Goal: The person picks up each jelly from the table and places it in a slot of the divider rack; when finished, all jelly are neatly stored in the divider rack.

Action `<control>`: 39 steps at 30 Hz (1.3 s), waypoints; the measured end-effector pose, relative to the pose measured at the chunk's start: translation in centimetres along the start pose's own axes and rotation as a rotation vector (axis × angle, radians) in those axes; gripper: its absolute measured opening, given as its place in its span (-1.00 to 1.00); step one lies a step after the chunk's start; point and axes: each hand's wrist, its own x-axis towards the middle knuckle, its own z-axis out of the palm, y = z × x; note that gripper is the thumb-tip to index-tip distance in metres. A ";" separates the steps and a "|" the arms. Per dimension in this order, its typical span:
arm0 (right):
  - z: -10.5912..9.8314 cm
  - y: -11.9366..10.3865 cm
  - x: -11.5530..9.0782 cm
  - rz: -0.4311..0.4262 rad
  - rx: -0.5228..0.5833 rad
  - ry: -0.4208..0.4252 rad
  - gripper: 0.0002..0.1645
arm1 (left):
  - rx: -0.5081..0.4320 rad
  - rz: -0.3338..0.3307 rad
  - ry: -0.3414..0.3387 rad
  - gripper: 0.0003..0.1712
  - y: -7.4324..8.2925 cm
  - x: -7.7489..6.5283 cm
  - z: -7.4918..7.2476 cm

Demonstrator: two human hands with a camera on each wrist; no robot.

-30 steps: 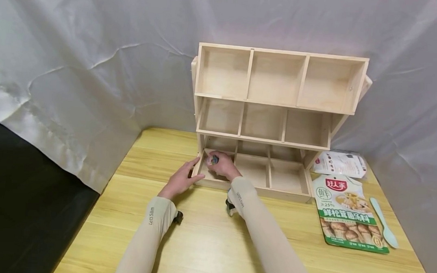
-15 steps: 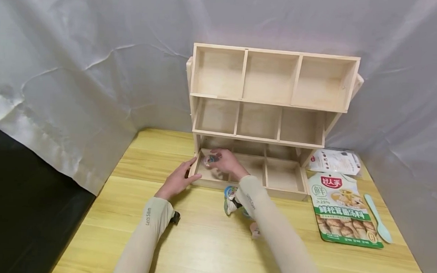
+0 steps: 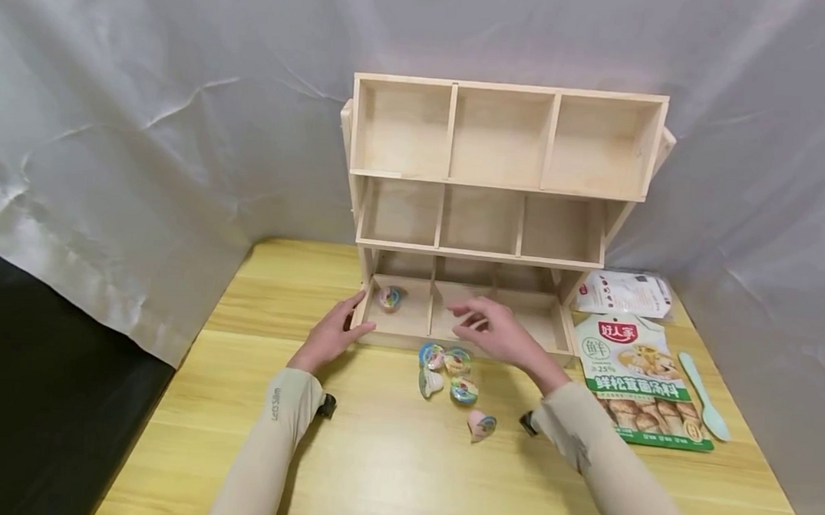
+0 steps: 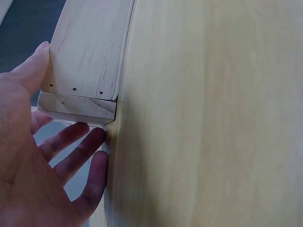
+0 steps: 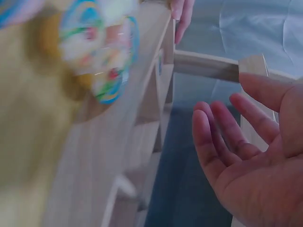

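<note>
A wooden tiered organizer point(image 3: 478, 253) stands at the back, each tier divided into three compartments. My left hand point(image 3: 327, 337) rests at the front left corner of its bottom tier, fingers along the side and thumb by the front. One small jelly cup point(image 3: 389, 298) with a colourful lid lies in the bottom left compartment. My right hand point(image 3: 497, 333) hovers in front of the bottom tier with loosely bent fingers and holds nothing. Several more jelly cups point(image 3: 463, 390) lie on the table just before the organizer; in the right wrist view the jelly cups point(image 5: 83, 35) are blurred.
Right of the organizer lie a green-and-white food pouch point(image 3: 632, 375), a pale blue spoon point(image 3: 704, 397) and a white packet point(image 3: 621, 293). Grey cloth point(image 3: 181, 163) hangs behind and beside the wooden table point(image 3: 376, 456).
My right hand has let go of the jelly cup in the bottom left compartment and moved right. More jelly cups on the table have come into sight. The left hand stays at the corner.
</note>
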 end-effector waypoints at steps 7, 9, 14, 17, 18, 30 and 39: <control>0.0 2.4 -5.4 -0.001 0.018 -0.002 -0.58 | 0.006 -0.006 0.006 -0.06 0.1 0.1 0.0; 0.2 3.0 -6.6 -0.002 0.017 -0.010 -0.59 | 0.005 -0.003 0.006 -0.06 0.2 0.1 0.1; 0.7 3.7 -8.8 0.003 0.058 -0.046 -0.58 | 0.017 0.000 0.002 -0.04 0.3 0.1 0.0; 1.2 4.1 -9.6 0.011 0.085 -0.064 -0.60 | 0.020 -0.006 0.005 -0.04 0.4 0.1 0.0; 1.4 4.2 -9.9 0.018 0.096 -0.070 -0.60 | 0.015 -0.007 0.006 -0.04 0.3 0.1 0.0; 3.2 5.3 -11.1 0.050 0.167 -0.182 -0.57 | -0.012 0.001 0.014 -0.08 -0.2 0.2 0.1; 3.7 5.4 -11.5 0.037 0.167 -0.188 -0.56 | 0.015 -0.008 0.007 -0.10 0.3 0.1 0.1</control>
